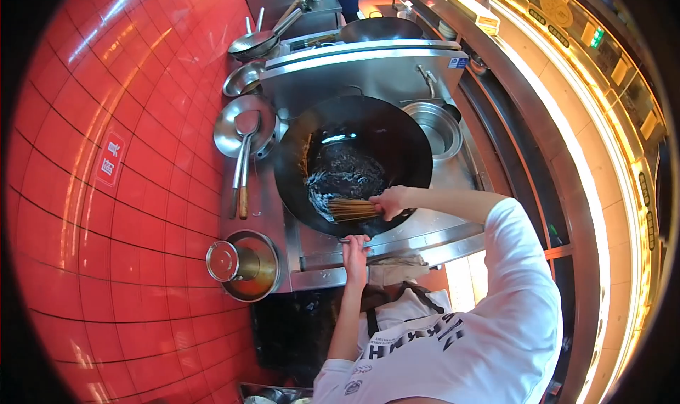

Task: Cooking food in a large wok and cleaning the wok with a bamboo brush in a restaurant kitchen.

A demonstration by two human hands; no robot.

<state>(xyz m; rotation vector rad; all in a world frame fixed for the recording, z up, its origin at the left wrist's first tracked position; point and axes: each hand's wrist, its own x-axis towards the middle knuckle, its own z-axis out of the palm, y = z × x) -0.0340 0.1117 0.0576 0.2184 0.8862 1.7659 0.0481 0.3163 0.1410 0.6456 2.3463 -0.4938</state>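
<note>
A large black wok rests on the steel stove, with swirling, foamy water in its bottom. My right hand grips a bamboo wok brush by its near end. The brush lies sideways over the near part of the wok, its bristle tips in the foam. My left hand holds the wok's metal loop handle at the near rim. Brown residue clings to the wok's left inner wall.
A steel pot stands right of the wok below a faucet. On the left sit a steel bowl with a wok spatula and ladle, and a basin of orange liquid. Red tiles wall the left; another wok is beyond the splashback.
</note>
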